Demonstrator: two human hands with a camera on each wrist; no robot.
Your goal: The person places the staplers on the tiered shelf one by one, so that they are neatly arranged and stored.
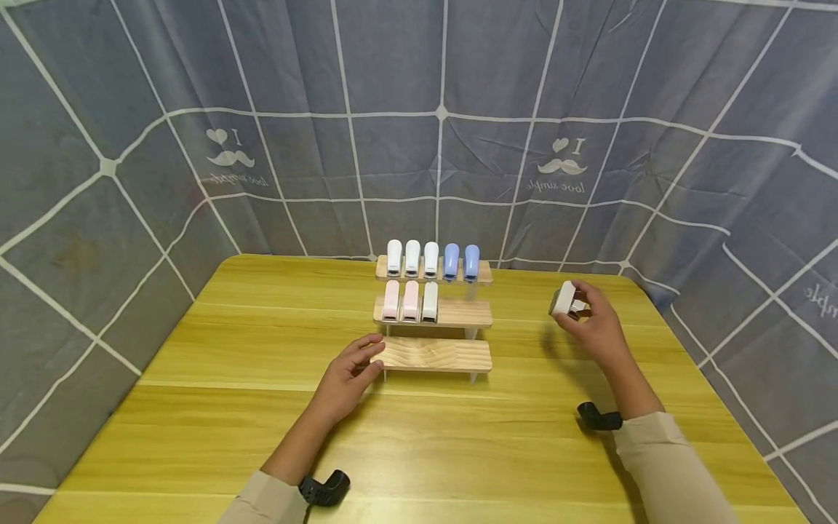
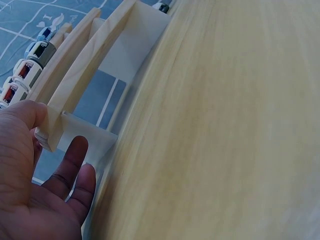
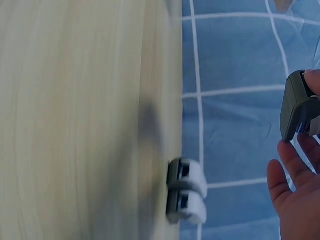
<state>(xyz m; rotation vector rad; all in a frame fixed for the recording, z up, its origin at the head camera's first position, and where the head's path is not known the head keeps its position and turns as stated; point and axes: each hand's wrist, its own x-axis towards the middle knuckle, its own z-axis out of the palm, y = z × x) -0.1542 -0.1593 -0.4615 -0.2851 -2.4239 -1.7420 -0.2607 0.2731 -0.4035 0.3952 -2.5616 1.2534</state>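
My right hand [image 1: 599, 324] pinches a small white stapler [image 1: 564, 298] with a dark grey base, raised above the table on the right. In the right wrist view two more white-and-grey staplers [image 3: 187, 205] stand side by side on the table below that hand. My left hand [image 1: 350, 375] grips the left end of the lowest step of a wooden three-step display stand [image 1: 432, 354]; the left wrist view shows the thumb on the board's end. White staplers [image 1: 412, 256] and blue staplers [image 1: 471, 260] line the top step. Pink staplers [image 1: 390, 300] and a white stapler [image 1: 429, 301] occupy the middle one.
The yellow wood-grain table [image 1: 262, 407] spreads around the stand, which rests on pale supports [image 2: 92, 132]. A grey-blue curtain [image 1: 393, 160] with white lines encloses the back and sides. Black wrist cameras [image 1: 325, 489] are strapped to both wrists.
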